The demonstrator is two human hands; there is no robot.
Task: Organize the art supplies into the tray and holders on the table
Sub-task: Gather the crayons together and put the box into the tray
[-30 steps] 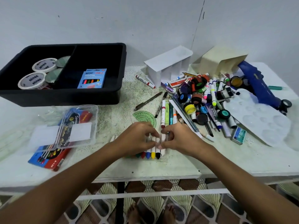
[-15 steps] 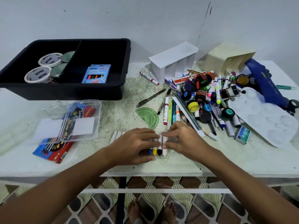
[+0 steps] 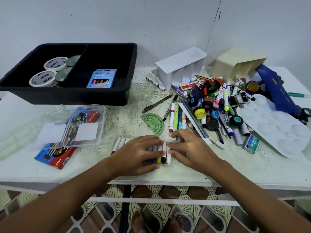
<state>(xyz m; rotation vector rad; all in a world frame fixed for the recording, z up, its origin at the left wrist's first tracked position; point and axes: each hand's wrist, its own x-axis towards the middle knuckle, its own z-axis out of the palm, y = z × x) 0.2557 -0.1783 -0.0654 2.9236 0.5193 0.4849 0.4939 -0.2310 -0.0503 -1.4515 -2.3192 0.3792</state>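
Hands flatten over the crayon row: left hand now lies open across it, right hand presses fingertips at its end, squaring crayons for boxing.

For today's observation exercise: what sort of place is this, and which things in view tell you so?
Probably a home craft corner, not a classroom: a small paint-flecked table against a plain wall, a patterned tiled floor with bare feet under it, and a heap of markers and paint pots.
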